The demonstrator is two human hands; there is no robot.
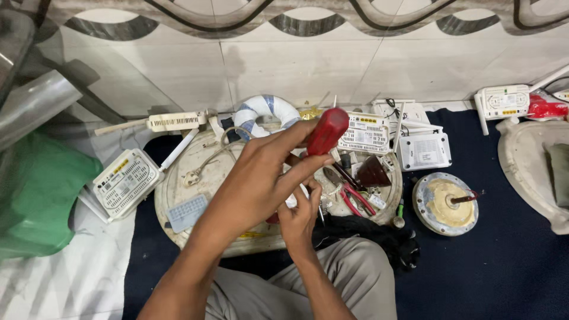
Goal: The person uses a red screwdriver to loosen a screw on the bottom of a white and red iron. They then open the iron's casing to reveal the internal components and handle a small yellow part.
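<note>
The left hand (255, 178) grips a red-handled screwdriver (326, 131); the right hand (299, 216) pinches something small beneath it. Red pliers (355, 198), white routers (124, 181) and a round disc (446, 203) crowd around.

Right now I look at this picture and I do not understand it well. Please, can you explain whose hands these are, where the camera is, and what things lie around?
The camera sits on a person's head and looks down, so both arms are that person's own. The person sits on the floor. The left hand closes its grip on a red screwdriver handle. The right hand is below it and pinches something small; I cannot tell what. Under the hands lies a round tray with red pliers and a cable. Around it are white router boxes, a round motor part on a dark blue mat, and a green bag.
</note>
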